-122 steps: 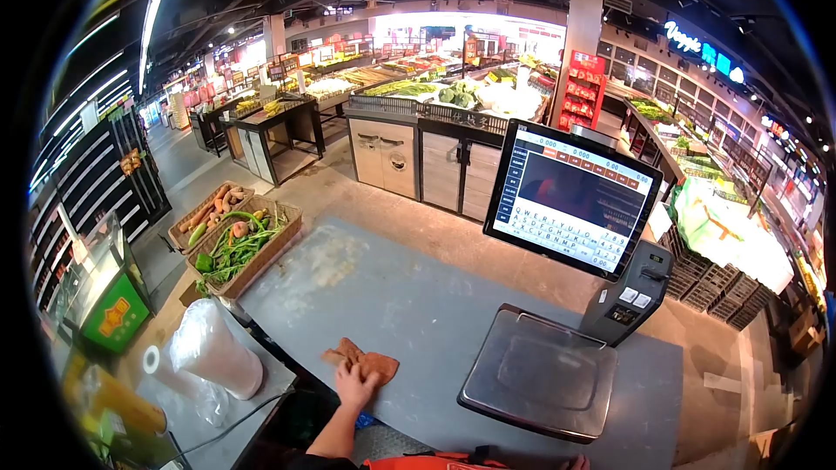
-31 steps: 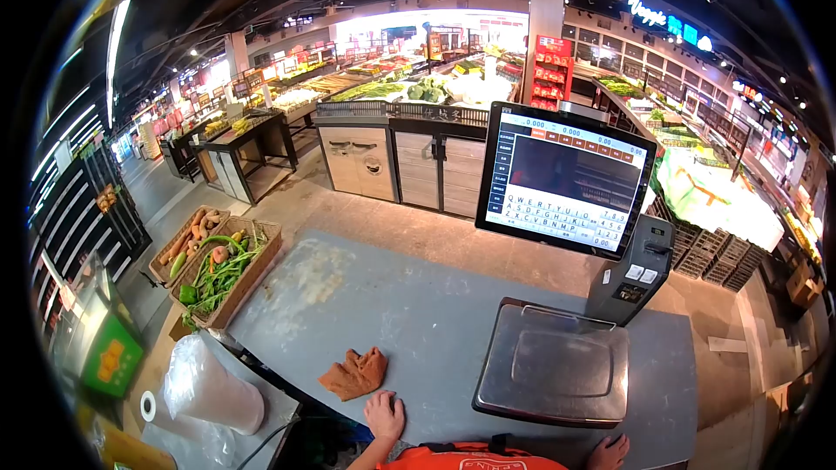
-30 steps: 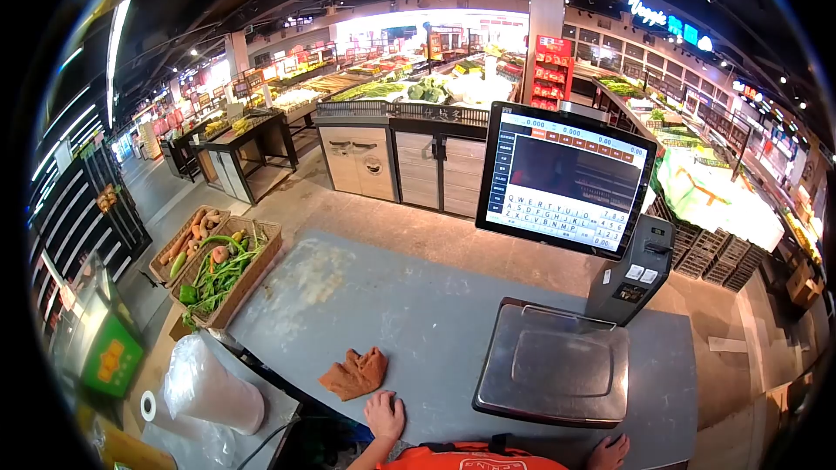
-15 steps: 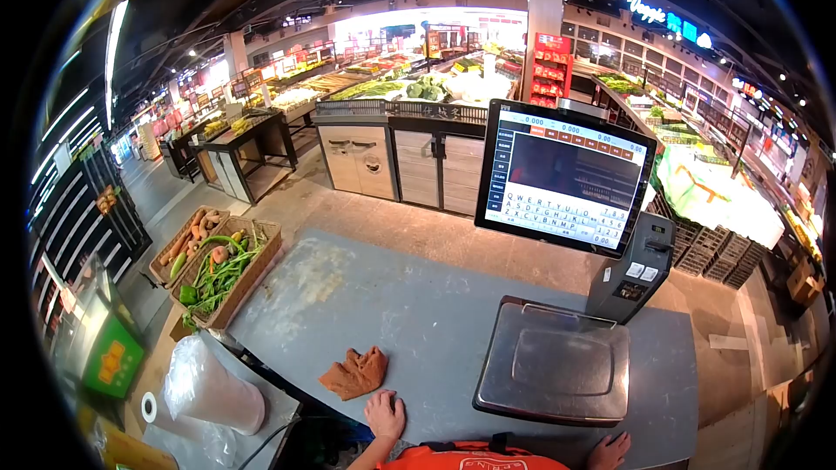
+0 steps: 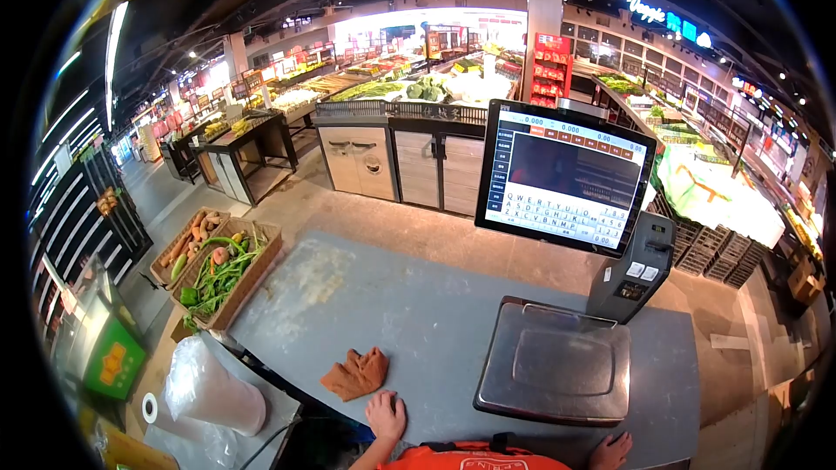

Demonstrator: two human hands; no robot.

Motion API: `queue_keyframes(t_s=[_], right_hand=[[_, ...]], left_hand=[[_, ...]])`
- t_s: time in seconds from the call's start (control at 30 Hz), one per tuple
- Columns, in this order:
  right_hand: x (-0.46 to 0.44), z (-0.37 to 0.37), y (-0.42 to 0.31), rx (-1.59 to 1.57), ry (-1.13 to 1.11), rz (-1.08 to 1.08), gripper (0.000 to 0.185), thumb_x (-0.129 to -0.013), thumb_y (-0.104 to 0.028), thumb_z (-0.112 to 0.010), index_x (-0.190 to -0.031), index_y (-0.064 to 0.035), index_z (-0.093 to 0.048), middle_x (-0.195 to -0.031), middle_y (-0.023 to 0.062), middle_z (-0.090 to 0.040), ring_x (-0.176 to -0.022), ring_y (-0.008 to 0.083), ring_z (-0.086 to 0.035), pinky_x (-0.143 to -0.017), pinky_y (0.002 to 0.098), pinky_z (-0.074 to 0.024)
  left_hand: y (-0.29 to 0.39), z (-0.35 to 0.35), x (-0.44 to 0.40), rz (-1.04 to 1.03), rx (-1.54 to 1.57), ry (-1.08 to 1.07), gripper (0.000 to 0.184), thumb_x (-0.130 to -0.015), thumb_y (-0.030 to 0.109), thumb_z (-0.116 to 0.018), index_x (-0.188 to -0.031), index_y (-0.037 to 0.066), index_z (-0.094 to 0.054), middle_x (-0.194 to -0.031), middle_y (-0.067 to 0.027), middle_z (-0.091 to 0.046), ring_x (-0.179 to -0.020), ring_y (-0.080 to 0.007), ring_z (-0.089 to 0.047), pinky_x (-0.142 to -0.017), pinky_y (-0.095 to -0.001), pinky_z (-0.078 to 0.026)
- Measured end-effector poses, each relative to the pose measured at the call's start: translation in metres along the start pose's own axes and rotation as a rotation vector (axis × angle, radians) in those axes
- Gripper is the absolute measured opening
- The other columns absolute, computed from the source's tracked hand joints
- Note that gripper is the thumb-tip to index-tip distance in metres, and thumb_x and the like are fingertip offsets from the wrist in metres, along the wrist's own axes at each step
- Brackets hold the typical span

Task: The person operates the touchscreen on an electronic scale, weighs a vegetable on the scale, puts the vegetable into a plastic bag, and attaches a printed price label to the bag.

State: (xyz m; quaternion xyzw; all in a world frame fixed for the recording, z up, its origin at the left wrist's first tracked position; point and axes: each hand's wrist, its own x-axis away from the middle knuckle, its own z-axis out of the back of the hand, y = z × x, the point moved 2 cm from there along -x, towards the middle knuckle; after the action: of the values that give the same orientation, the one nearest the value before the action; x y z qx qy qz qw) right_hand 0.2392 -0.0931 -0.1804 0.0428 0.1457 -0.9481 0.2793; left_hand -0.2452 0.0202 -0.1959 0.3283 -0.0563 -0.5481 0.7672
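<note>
A resting step is apparently being held, the released left hand [image 5: 385,416] and right hand [image 5: 610,452] being supported at the counter's [image 5: 435,331] near edge. The cloth [image 5: 357,374] is lying near the left edge; grasping would need a short reach.

Just ahead of the left grip [image 5: 385,416], slightly leftward, a crumpled brown cloth [image 5: 355,374] blocks the counter [image 5: 418,331]. Rightward of it, a hand could pass between cloth and scale [image 5: 555,364]. The scale bars the way directly ahead of the right grip [image 5: 610,451], its post [image 5: 632,271] and screen [image 5: 566,178] beyond; a strip of counter lies open to that grip's front right.
</note>
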Motion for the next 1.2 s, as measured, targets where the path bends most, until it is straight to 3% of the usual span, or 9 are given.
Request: queue_keyframes(t_s=[0.4,0.8,1.1,1.2], right_hand=[[-0.001,-0.004,-0.001,0.000,0.040,0.014,0.051,-0.084,-0.038,-0.047,-0.122,-0.0046,-0.047,-0.126,0.0167,-0.046,-0.120,0.0325,-0.038,-0.100,0.0459,-0.0280],[-0.001,0.008,-0.007,-0.051,-0.062,-0.012,0.053,-0.084,-0.038,-0.046,-0.124,-0.0042,-0.044,-0.129,0.0172,-0.042,-0.124,0.0325,-0.033,-0.101,0.0458,-0.0263],[0.000,-0.009,0.002,-0.008,0.135,0.013,0.048,-0.082,-0.039,-0.049,-0.117,-0.0062,-0.053,-0.120,0.0167,-0.051,-0.115,0.0326,-0.045,-0.096,0.0467,-0.0336],[-0.001,-0.004,-0.003,-0.010,0.101,-0.005,0.048,-0.082,-0.039,-0.050,-0.118,-0.0069,-0.052,-0.121,0.0164,-0.050,-0.116,0.0318,-0.043,-0.097,0.0468,-0.0329]], left_hand=[[-0.001,0.000,0.000,-0.002,0.000,0.009,0.021,-0.075,0.022,-0.057,-0.092,0.010,-0.057,-0.102,-0.0067,-0.055,-0.100,-0.0270,-0.048,-0.086,-0.0390,-0.035],[-0.003,-0.002,0.000,-0.008,-0.010,0.008,0.021,-0.075,0.022,-0.057,-0.094,0.011,-0.057,-0.102,-0.0072,-0.054,-0.099,-0.0272,-0.048,-0.086,-0.0392,-0.035],[0.000,0.000,0.001,0.001,-0.022,0.007,0.022,-0.075,0.022,-0.057,-0.094,0.011,-0.057,-0.102,-0.0068,-0.054,-0.099,-0.0270,-0.048,-0.086,-0.0389,-0.035],[-0.001,-0.001,0.000,0.002,-0.026,0.004,0.021,-0.075,0.022,-0.057,-0.093,0.011,-0.058,-0.102,-0.0067,-0.054,-0.099,-0.0270,-0.048,-0.086,-0.0387,-0.035]])
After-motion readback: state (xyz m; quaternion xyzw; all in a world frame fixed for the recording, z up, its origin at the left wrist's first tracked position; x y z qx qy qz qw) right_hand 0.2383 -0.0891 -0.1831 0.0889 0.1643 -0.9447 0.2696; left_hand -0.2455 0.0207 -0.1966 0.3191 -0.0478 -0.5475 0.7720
